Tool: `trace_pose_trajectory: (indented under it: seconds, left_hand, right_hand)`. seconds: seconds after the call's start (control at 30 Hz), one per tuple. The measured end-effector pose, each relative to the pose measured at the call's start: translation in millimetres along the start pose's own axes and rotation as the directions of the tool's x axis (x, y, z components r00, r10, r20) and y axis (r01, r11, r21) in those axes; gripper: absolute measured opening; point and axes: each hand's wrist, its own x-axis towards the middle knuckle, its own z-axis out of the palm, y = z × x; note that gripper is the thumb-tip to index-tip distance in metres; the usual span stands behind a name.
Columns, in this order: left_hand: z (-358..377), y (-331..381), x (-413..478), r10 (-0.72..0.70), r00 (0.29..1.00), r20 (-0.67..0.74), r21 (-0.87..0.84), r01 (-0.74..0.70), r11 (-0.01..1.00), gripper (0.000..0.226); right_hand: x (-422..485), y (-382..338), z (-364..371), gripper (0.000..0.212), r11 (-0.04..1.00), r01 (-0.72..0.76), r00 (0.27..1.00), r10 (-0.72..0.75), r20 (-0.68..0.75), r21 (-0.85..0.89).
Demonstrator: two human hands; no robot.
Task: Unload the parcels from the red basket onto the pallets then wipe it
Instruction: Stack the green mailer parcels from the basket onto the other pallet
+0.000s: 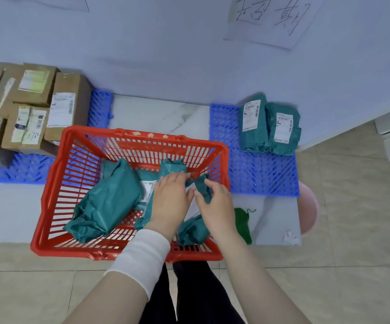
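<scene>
basket [128, 141]: red slatted plastic, frame centre
left hand [170, 199]: crinkled teal mailer [204, 190] gripped
right hand [215, 202]: same mailer's edge pinched
pallets [259, 171]: blue plastic lattice

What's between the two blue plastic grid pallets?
Head view: a bare strip of white marbled floor separates the left blue plastic grid pallet from the right pallet; nearer the camera, the red slotted plastic basket fills the gap.

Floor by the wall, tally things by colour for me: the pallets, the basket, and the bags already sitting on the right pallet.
Blue pallets: 2
Red basket: 1
Teal bags on the right pallet: 2
Total: 5
</scene>
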Motion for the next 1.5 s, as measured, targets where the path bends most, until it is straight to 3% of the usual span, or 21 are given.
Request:
trace_pose_trajectory:
  seconds: [0.17,0.3,0.57,0.7,0.8,0.87,0.97,1.07,1.2,1.27,1.33,1.4,1.5]
  left_hand:
    - [-23,-65,3,0.009,0.999,0.043,0.035,-0.010,0.999,0.042]
    - [-39,-133,5,-0.085,0.994,0.065,0.097,0.079,0.992,0.045]
    - [-18,-210,9,-0.266,0.939,0.220,0.170,0.231,0.958,0.070]
    - [10,-231,15,-0.338,0.884,0.322,0.157,0.303,0.940,0.091]
    - [25,-241,23,-0.348,0.886,0.307,0.148,0.317,0.937,0.095]
    - [28,-244,30,-0.357,0.897,0.260,0.137,0.331,0.934,0.084]
    - [22,-244,41,-0.355,0.902,0.245,0.114,0.337,0.935,0.056]
    - [3,-234,42,-0.339,0.912,0.231,-0.014,0.352,0.936,0.029]
    - [-32,-215,36,-0.353,0.923,0.152,-0.196,0.378,0.905,0.021]
    - [-49,-206,31,-0.395,0.906,0.154,-0.323,0.424,0.846,0.022]
    - [-63,-194,25,-0.422,0.879,0.223,-0.533,0.472,0.702,0.020]
    - [-74,-177,16,-0.402,0.851,0.337,-0.721,0.508,0.472,0.012]
    - [-76,-146,2,-0.316,0.809,0.496,-0.827,0.551,0.113,0.021]
  right_hand:
    - [-1,-33,47,0.045,0.994,-0.092,0.996,0.092,0.014,0.052]
    - [0,-51,100,0.049,0.981,-0.183,0.978,0.175,0.117,0.059]
    - [11,-47,197,0.050,0.888,-0.448,0.855,0.391,0.341,0.103]
    - [25,-32,243,0.034,0.780,-0.597,0.757,0.473,0.450,0.185]
    - [38,-28,264,0.036,0.579,-0.745,0.653,0.531,0.541,0.331]
    - [47,-30,268,0.044,0.493,-0.792,0.605,0.560,0.566,0.360]
    - [52,-32,260,0.045,0.473,-0.804,0.592,0.577,0.562,0.361]
    - [43,-38,236,0.034,0.471,-0.781,0.623,0.546,0.560,0.410]
    - [29,-47,196,0.037,0.479,-0.720,0.694,0.503,0.515,0.502]
    - [22,-48,176,0.037,0.405,-0.707,0.701,0.511,0.498,0.580]
    - [12,-47,158,0.033,0.349,-0.683,0.717,0.491,0.495,0.642]
    - [1,-44,143,0.040,0.312,-0.675,0.727,0.436,0.530,0.669]
    - [-15,-42,121,0.061,0.203,-0.695,0.718,0.246,0.651,0.689]
